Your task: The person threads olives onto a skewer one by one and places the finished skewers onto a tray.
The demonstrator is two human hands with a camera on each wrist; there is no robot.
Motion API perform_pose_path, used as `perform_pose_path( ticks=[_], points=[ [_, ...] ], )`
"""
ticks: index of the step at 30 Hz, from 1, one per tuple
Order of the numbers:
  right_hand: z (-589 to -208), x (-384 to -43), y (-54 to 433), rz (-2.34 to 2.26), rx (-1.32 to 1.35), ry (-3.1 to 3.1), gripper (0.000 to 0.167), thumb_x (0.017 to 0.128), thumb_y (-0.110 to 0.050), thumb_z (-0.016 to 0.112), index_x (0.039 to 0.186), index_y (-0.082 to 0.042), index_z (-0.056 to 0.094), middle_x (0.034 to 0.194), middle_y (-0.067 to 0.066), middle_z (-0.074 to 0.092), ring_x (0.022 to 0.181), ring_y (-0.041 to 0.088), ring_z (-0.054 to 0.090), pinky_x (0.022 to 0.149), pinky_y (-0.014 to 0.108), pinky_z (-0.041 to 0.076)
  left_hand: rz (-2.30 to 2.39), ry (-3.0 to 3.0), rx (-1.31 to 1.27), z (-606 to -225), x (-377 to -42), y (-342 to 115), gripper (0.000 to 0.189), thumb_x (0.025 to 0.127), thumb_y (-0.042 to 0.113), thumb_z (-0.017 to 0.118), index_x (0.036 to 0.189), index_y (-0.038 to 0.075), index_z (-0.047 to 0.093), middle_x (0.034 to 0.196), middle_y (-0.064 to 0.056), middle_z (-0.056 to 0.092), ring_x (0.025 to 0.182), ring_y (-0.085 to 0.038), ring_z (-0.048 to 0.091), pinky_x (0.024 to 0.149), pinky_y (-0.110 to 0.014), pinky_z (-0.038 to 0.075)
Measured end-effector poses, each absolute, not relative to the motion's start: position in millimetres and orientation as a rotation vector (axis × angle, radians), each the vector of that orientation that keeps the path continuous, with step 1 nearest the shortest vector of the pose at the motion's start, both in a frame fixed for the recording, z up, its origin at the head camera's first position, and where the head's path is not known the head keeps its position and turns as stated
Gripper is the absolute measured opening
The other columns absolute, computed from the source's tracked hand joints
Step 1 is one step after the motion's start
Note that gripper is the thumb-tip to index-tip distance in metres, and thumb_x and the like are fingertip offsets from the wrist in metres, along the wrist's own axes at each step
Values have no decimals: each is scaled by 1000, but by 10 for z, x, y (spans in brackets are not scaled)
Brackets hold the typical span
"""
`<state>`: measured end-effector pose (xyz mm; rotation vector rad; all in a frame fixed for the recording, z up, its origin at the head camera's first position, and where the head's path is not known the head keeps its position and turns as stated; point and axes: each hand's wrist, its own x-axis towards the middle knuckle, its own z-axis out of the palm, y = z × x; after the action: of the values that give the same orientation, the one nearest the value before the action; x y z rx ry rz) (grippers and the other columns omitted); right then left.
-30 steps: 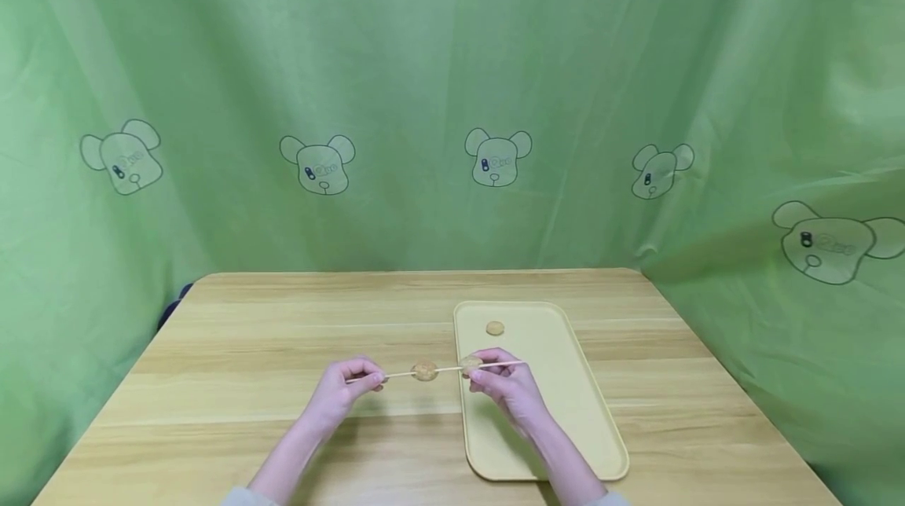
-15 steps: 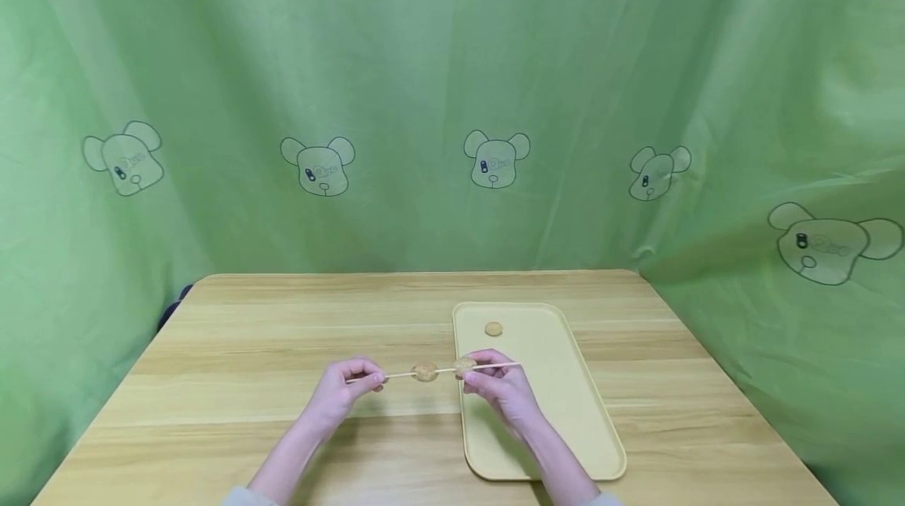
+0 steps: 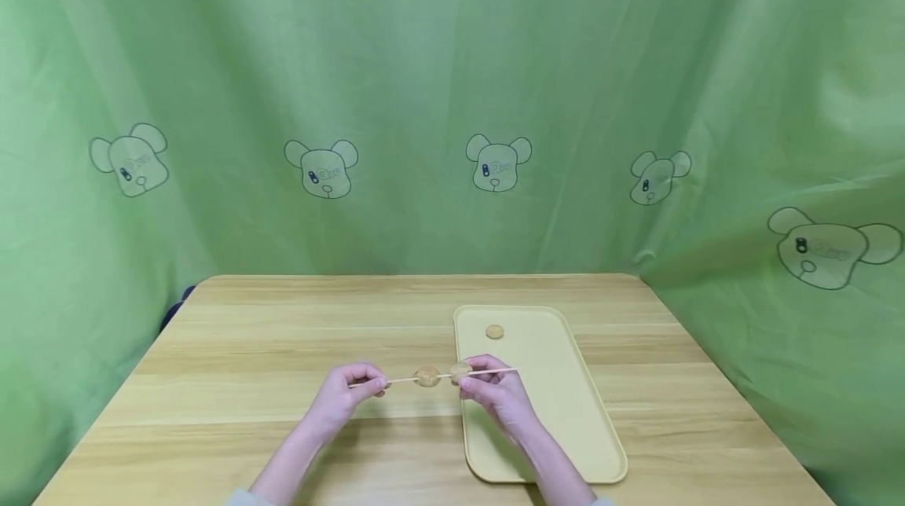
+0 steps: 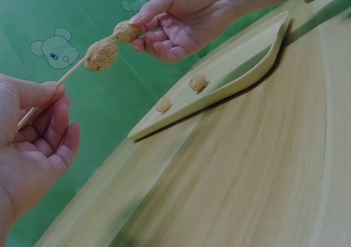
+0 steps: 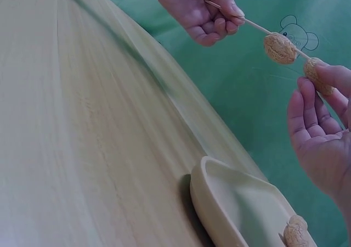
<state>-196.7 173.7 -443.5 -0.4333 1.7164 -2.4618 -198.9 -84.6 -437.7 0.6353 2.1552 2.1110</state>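
Note:
My left hand (image 3: 338, 396) pinches one end of a thin wooden skewer (image 4: 73, 72) between thumb and fingers. A wrinkled tan ball (image 4: 102, 55) is threaded midway along the skewer and touches neither hand. To its right, my right hand (image 3: 505, 400) pinches a second wrinkled ball (image 5: 317, 76) between thumb and fingertips. The skewer runs through that ball and sticks out past my right fingers in the head view. A short gap separates the two balls. Both hands hold the skewer roughly level above the table.
A cream rectangular tray (image 3: 566, 412) lies on the wooden table (image 3: 233, 380), partly beneath my right hand. Two similar balls rest on it in the left wrist view, a nearer ball (image 4: 198, 82) and a farther ball (image 4: 163, 104). A green curtain (image 3: 410, 82) hangs behind.
My right hand has slid leftward along the skewer with its ball, narrowing the gap to the middle ball. My left hand keeps its hold with little movement. The head view has tilted slightly up.

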Motion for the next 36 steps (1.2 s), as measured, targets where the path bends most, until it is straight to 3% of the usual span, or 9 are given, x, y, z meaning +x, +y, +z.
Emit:
perform_pose_path(
  ticks=[17,26,36],
  points=[
    [-4451,-1966,1715,-2449,-431,1718,26,80,11,57,94,-11,62,84,2,67,72,10,63,71,25,53,2046,2159,543,-4396,-2023,-842,21,85,4,62,92,-15,60,85,-9,63,77,-12,57,78,-27,49],
    [-4483,-1966,1728,-2428,-468,1696,25,81,9,57,97,-11,61,85,2,67,73,10,63,72,26,53,2044,2116,579,-4425,-2035,-878,24,86,4,60,97,-18,58,83,-1,63,75,-9,58,77,-26,49],
    [-4462,-1967,1730,-2411,-457,1701,24,81,8,59,100,-7,59,87,3,67,74,11,63,74,26,53,2006,2153,634,-4427,-2038,-888,21,87,5,59,94,-15,61,86,-9,62,76,-11,58,77,-27,49]
  ],
)
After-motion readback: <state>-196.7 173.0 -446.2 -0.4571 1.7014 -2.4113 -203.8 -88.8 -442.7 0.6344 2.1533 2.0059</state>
